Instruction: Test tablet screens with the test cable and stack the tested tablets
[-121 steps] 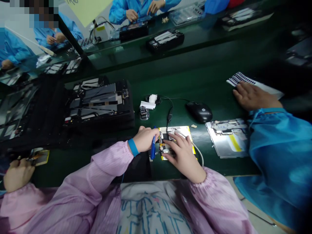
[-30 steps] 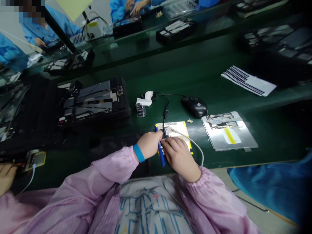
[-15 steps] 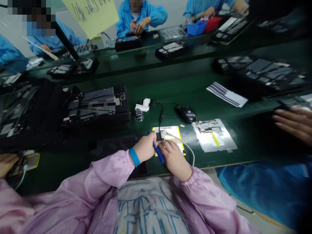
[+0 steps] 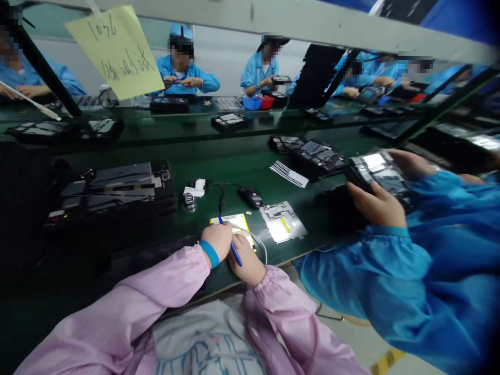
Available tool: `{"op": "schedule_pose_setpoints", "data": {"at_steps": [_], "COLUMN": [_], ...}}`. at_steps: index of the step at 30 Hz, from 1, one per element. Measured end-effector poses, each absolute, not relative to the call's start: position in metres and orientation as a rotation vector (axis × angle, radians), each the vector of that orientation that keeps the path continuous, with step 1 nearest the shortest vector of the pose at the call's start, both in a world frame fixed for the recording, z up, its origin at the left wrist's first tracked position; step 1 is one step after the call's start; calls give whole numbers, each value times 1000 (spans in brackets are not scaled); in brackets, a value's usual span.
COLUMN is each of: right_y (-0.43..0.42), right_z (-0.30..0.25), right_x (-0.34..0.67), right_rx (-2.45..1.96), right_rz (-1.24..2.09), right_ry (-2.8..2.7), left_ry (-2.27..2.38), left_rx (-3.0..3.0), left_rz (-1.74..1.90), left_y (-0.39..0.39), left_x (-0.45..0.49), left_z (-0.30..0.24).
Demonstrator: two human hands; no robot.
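My left hand (image 4: 219, 239), with a blue band at the wrist, is closed around a blue pen (image 4: 235, 253). The pen slants past its fingers and lies over the thumb side of my right hand (image 4: 247, 263). That hand is closed too, its fingertips hidden against my left hand, so what it grips cannot be made out. Beneath both hands lies a flat white panel with yellow edges (image 4: 238, 221). A pale cable (image 4: 264, 250) curves over the panel and round my right hand.
A metal plate (image 4: 287, 229) lies right of my hands, a black mouse (image 4: 250, 197) behind. At left sits an opened black device (image 4: 117, 187). A label sheet (image 4: 289, 174) lies farther back. Beside me a co-worker in blue holds a device (image 4: 377, 166). A yellow note (image 4: 115, 52) hangs above.
The view has lifted and swung right, so the table things sit farther left. My hands stay together over the panel with the pen. The co-worker at right now holds up a device.
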State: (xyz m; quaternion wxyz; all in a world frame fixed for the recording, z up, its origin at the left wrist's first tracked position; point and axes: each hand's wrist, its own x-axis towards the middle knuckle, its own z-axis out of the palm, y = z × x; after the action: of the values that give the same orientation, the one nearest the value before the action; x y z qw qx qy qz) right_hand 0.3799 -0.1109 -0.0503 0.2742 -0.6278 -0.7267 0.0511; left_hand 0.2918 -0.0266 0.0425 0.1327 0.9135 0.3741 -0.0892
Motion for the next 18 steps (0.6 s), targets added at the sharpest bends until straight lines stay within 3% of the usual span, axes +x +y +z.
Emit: {"op": "schedule_pose_setpoints", "data": {"at_steps": [18], "right_y": [-102], "right_z": [-47], "right_x": [387], "right_rx": [-1730], "right_rz": [54], "right_ry": [-2032], "left_ry": [851], "left_rx": [2766], "left_rz": [-338], "left_y": [1], "left_x": [302], "left_z": [46]}}
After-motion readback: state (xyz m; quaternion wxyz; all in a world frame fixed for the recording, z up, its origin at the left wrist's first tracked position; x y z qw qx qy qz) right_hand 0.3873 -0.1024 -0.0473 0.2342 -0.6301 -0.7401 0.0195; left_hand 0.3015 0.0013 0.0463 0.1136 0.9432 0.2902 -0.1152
